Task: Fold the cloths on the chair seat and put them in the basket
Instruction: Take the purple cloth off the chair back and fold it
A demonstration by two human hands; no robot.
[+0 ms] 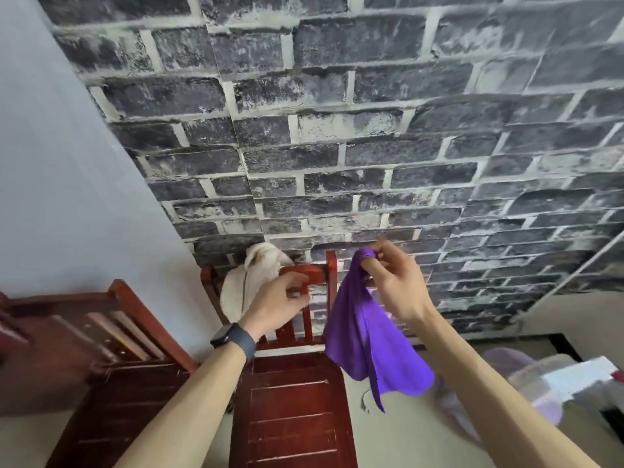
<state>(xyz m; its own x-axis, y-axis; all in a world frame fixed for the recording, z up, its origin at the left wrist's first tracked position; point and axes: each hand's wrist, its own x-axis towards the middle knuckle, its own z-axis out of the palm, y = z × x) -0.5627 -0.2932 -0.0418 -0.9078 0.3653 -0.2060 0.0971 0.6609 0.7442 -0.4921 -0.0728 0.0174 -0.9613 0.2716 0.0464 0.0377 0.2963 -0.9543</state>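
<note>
A purple cloth [368, 342] hangs in the air above the right side of a dark red wooden chair seat [290, 413]. My right hand [395, 282] pinches the cloth's top corner, and the rest of it droops below. My left hand [280, 302], with a dark watch on its wrist, hovers in front of the chair back with loosely curled fingers and holds nothing. A pale purple basket [526, 383] stands on the floor at the right, blurred.
A cream-white garment [250, 282] is draped over the chair back's left post. A second red wooden chair [111, 383] stands at the left. A grey brick-pattern wall rises behind. White boxes [580, 380] lie at the right edge.
</note>
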